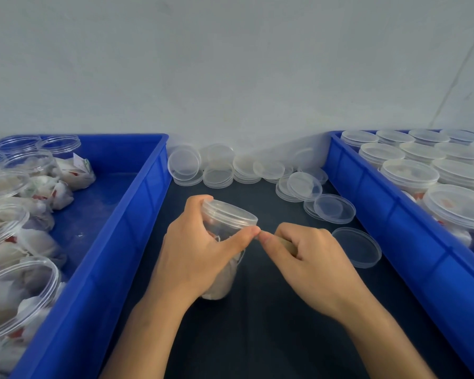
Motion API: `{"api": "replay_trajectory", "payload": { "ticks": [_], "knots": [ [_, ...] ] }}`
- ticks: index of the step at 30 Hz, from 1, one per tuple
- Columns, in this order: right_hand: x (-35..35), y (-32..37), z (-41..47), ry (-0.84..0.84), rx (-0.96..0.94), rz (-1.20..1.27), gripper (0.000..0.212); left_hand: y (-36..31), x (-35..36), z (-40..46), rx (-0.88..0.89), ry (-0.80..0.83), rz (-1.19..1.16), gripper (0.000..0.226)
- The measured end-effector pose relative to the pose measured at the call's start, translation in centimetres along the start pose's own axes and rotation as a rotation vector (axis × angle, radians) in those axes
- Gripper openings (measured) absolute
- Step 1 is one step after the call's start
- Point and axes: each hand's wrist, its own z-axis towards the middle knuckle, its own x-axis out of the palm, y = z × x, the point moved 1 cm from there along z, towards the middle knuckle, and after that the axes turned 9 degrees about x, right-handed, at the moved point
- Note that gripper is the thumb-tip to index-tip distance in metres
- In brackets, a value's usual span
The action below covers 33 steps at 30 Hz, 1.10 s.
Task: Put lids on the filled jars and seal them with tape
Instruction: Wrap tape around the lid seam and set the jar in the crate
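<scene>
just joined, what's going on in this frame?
A person is sealing a clear plastic jar that already has its lid on, standing on the dark table. The left hand grips the jar; the right hand holds a brownish roll, probably tape, at the lid's edge. Open filled jars wait in the left blue plastic bin; lidded ones fill the right blue bin.

Soft even light — bowed wide-angle edges

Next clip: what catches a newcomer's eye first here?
The two hands at centre: the left hand grips a lidded jar, the right hand pinches something tan beside it. Blue bins flank them, open filled jars on the left, lidded jars on the right; loose lids line the wall.
</scene>
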Motion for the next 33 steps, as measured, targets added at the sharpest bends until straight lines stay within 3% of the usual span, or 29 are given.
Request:
{"api": "replay_trajectory", "payload": {
  "ticks": [5, 12, 20, 25, 30, 33],
  "knots": [
    [0.1, 0.1, -0.1, -0.07, -0.025, 0.078, 0.054, -0.1, 0.2, -0.1, 0.022, 0.0, -0.004, 0.09],
    [0.9, -0.1, 0.1, -0.171, 0.053, 0.035, 0.053, -1.2, 0.7, -0.4, 0.052, -0.042, 0.05, 0.072],
    [1.6, 0.0, 1.2, -0.199, 0.134, -0.011, 0.053, -1.5, 0.3, -0.3, 0.019, -0.068, 0.291, 0.093],
    [2.2, 0.9, 1.7, -0.264, 0.132, -0.058, 0.056, -1.4, 0.2, -0.2, -0.048, -0.125, 0.359, 0.096],
    [2.4, 2.0, 2.3, -0.318, 0.106, -0.099, 0.054, -0.9, 0.2, -0.2, -0.095, -0.172, 0.29, 0.096],
    [2.3, 2.0, 2.3, -0.356, 0.099, -0.092, 0.054, -1.2, 0.6, -0.3, -0.153, -0.224, 0.15, 0.085]
  ]
}}
